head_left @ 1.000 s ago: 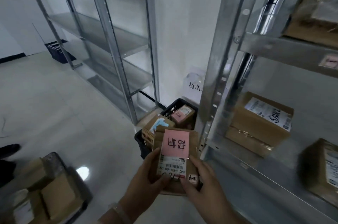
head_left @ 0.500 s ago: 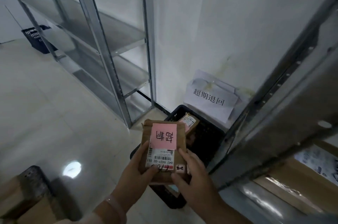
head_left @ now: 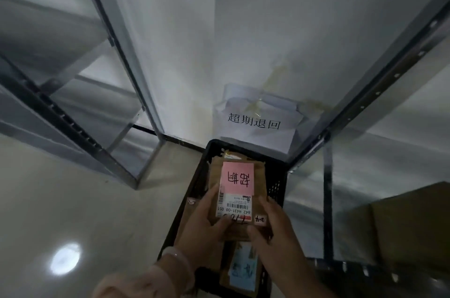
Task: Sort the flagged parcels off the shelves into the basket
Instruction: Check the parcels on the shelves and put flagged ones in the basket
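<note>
Two hands, left (head_left: 207, 224) and right (head_left: 274, 232), gripping flagged parcel (head_left: 238, 190) over basket (head_left: 276, 185), wall sign (head_left: 255, 122) behind, shelves (head_left: 97, 112) flanking

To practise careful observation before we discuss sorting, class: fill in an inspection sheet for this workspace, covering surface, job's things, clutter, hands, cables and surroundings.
Surface: pale glossy floor, bright reflection on it.
Job's things: pink-flagged parcel held over the black basket; blue-labelled parcel lies inside it.
Clutter: nothing seen.
Hands: left hand and right hand both grip the pink-flagged parcel's near end.
Cables: nothing seen.
Surroundings: metal shelving on both sides, brown box in the right unit, paper sign on the wall.
</note>
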Demonstrator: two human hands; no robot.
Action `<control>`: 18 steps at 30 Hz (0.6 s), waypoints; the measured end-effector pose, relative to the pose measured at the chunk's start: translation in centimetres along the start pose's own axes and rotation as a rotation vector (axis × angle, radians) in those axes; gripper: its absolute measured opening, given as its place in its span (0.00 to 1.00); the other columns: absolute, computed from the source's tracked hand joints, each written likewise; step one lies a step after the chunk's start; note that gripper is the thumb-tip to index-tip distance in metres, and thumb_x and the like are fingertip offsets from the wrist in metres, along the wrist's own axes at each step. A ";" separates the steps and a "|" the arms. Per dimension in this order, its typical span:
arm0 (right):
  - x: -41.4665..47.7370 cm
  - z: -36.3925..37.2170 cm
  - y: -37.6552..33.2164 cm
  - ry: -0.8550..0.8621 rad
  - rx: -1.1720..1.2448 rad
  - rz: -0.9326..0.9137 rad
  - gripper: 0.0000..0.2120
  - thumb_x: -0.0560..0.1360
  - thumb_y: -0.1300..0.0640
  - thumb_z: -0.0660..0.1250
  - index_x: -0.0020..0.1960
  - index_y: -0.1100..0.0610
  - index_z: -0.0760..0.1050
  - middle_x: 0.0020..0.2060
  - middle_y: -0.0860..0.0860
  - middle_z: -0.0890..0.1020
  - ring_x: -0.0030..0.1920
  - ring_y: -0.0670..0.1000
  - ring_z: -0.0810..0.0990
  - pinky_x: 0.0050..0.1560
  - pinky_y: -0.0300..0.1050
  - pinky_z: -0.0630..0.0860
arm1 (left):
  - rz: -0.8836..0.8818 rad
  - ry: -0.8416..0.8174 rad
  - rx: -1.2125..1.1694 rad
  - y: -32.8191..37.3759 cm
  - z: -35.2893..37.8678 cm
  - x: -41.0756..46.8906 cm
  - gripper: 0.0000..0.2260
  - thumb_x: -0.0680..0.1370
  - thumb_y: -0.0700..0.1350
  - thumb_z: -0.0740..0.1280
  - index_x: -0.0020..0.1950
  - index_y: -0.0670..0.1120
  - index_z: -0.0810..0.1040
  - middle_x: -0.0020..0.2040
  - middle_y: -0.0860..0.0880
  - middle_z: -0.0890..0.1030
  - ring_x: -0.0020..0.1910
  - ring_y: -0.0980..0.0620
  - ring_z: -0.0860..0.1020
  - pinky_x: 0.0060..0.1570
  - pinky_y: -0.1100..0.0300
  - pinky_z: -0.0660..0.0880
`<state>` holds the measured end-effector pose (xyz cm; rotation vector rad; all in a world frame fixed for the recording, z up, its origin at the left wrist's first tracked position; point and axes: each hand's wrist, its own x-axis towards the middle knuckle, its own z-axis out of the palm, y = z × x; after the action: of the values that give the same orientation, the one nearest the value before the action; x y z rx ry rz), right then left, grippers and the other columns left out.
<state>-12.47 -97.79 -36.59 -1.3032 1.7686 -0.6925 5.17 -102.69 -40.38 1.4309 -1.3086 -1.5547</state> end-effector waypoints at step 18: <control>9.2 4.2 8.6 0.316 -0.151 0.409 0.31 0.76 0.52 0.68 0.74 0.40 0.58 0.75 0.39 0.55 0.74 0.44 0.55 0.70 0.43 0.57 | -0.054 -0.310 0.288 -11.3 9.1 20.8 0.28 0.77 0.44 0.67 0.71 0.65 0.61 0.54 0.71 0.72 0.55 0.73 0.71 0.60 0.68 0.69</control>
<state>-14.37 -103.65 -48.32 -0.9133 2.2952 -0.5608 -5.96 -116.35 -58.59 1.4431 -1.7488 -1.7292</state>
